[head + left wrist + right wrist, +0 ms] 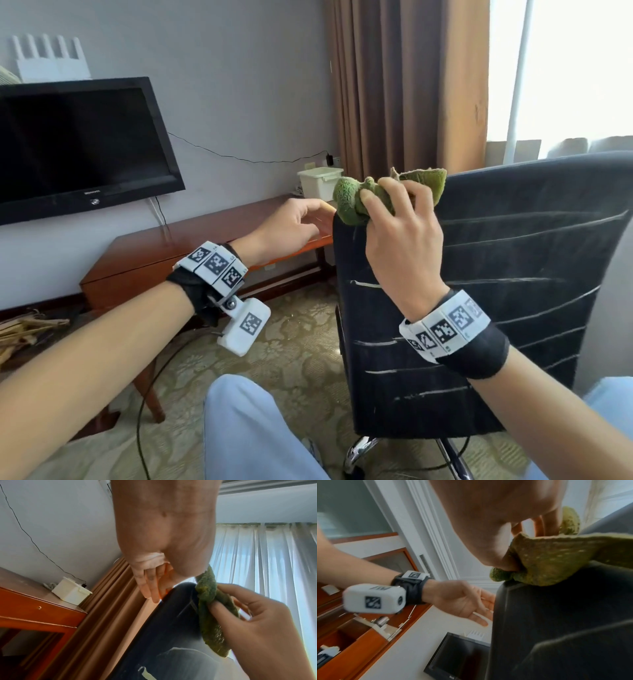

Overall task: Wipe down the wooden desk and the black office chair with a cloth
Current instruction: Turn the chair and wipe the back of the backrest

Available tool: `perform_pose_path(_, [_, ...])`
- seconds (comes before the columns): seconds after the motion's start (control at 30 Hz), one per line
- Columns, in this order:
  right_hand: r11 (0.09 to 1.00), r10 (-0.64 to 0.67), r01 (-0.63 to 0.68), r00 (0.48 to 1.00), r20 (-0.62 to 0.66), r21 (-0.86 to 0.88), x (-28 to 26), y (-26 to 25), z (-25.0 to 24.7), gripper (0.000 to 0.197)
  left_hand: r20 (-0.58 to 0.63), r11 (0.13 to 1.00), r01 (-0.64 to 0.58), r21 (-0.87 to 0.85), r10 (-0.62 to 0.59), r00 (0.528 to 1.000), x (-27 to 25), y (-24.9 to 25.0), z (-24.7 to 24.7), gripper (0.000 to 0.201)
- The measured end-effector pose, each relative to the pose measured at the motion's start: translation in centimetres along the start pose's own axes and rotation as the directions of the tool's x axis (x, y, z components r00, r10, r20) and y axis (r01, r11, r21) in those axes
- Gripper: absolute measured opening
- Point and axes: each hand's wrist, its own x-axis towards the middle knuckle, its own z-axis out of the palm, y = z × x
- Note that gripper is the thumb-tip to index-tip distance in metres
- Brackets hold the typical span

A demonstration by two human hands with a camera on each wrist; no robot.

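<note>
My right hand (394, 212) grips a crumpled green cloth (352, 198) and holds it against the top left corner of the black office chair's backrest (496, 291). The right wrist view shows the cloth (556, 559) draped over that top edge, bunched under my palm. My left hand (301, 226) reaches toward the chair's left edge with its fingers straight and relaxed; in the left wrist view those fingertips (152, 595) sit right at the backrest (171, 628) edge, holding nothing. The wooden desk (164, 257) runs along the wall behind my left hand.
A white plastic box (320, 181) stands on the desk's far end by brown curtains (404, 85). A black television (78, 144) hangs on the wall above the desk. The chair's chrome base (363, 448) stands on patterned carpet near my knees (246, 428). A cable trails on the floor.
</note>
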Motion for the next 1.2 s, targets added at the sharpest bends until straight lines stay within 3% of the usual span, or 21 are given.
perform_pose_path(0.13, [1.0,0.0,0.001,0.995,0.1,-0.003,-2.8,-0.3,-0.1,0.035,-0.035,0.999,-0.004,-0.044,0.002,0.999,0.9,0.2,1.0,0.039])
perform_pose_path(0.23, [1.0,-0.017,0.015,0.998,0.066,0.026,-2.8,0.6,-0.6,0.021,-0.044,0.999,0.001,-0.048,-0.003,0.999,1.1,0.6,1.5,0.033])
perform_pose_path(0.33, [0.972,0.02,-0.025,1.0,0.023,0.234,-2.4,1.6,-1.8,0.013,-0.139,1.0,-0.007,-0.021,0.004,0.99,1.0,1.1,2.2,0.029])
perform_pose_path(0.5, [0.777,0.182,-0.245,0.969,0.165,0.581,-1.1,2.4,-4.7,0.06,-0.386,0.966,-0.23,0.116,0.257,0.886,-0.2,3.4,2.8,0.017])
perform_pose_path(0.53, [0.723,0.211,-0.303,0.952,0.22,0.621,-0.6,2.7,-5.0,0.066,-0.393,0.953,-0.272,0.133,0.302,0.868,-0.6,4.2,2.8,0.016])
perform_pose_path(0.6, [0.649,0.213,-0.361,0.931,0.296,0.669,0.6,3.4,-5.6,0.059,-0.346,0.936,-0.326,0.135,0.353,0.87,-1.1,5.2,2.6,0.024])
perform_pose_path(0.73, [0.627,0.068,-0.276,0.951,0.302,0.728,1.6,4.0,-6.5,0.038,-0.109,0.94,-0.341,0.025,0.342,0.933,-1.5,6.0,2.0,0.047])
perform_pose_path(0.87, [0.596,0.037,-0.279,0.946,0.321,0.753,2.2,3.9,-6.5,0.039,0.007,0.945,-0.327,-0.03,0.327,0.945,-1.8,6.3,2.2,0.052])
perform_pose_path(0.97, [0.528,0.086,-0.341,0.933,0.35,0.778,2.1,3.7,-6.6,0.042,-0.028,0.95,-0.309,-0.051,0.308,0.951,-1.8,5.9,2.6,0.043])
perform_pose_path(1.1, [0.494,0.086,-0.425,0.892,0.445,0.758,1.7,3.3,-6.8,0.042,-0.159,0.952,-0.298,0.073,0.306,0.939,-1.7,5.4,3.0,0.025])
perform_pose_path(1.13, [0.447,0.055,-0.467,0.866,0.497,0.763,1.7,3.4,-6.9,0.041,-0.199,0.954,-0.287,0.087,0.299,0.933,-1.6,5.4,3.1,0.023])
perform_pose_path(1.2, [0.247,-0.021,-0.596,0.785,0.619,0.764,1.7,3.5,-7.4,0.042,-0.274,0.958,-0.269,0.097,0.286,0.918,-1.4,5.4,3.4,0.022])
